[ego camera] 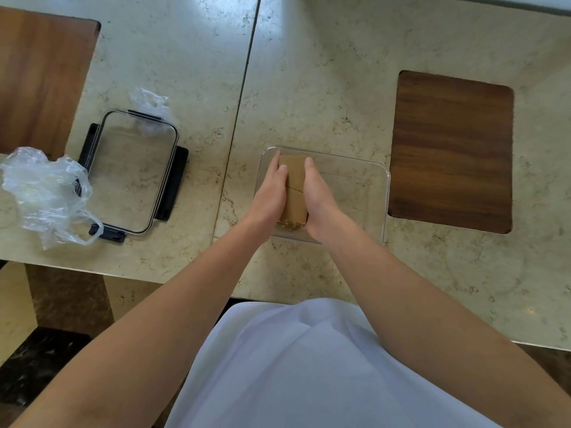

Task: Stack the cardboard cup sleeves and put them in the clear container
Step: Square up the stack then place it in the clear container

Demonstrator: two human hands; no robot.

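Cardboard cup sleeves (293, 186) sit as one flat stack inside the clear container (375, 193), at its left end, with the stack's layered edges visible at the near side. The left hand (270, 196) lies against the stack's left side and the right hand (318, 199) against its right side; on both, the fingers are straight and held together, so the stack is squeezed between two flat hands, not pinched. Whether the stack already rests on the container floor cannot be told.

Probable faults from this state:

1. Uneven release. If one hand withdraws before the other, the stack is likely to lean or fan out toward the freed side; the container's right half is unoccupied and offers no support.
2. Excess side pressure. The sleeves are thin card; a hard squeeze may bow them and let the top ones spring out of line.
3. Container shift. The light plastic container stands on a smooth stone-pattern countertop (324, 88) and may slide if pushed sideways.

Farther left, the lid (133, 171) lies well apart beside crumpled plastic bags (46, 193); a loose bag could be caught under the lid at closing.
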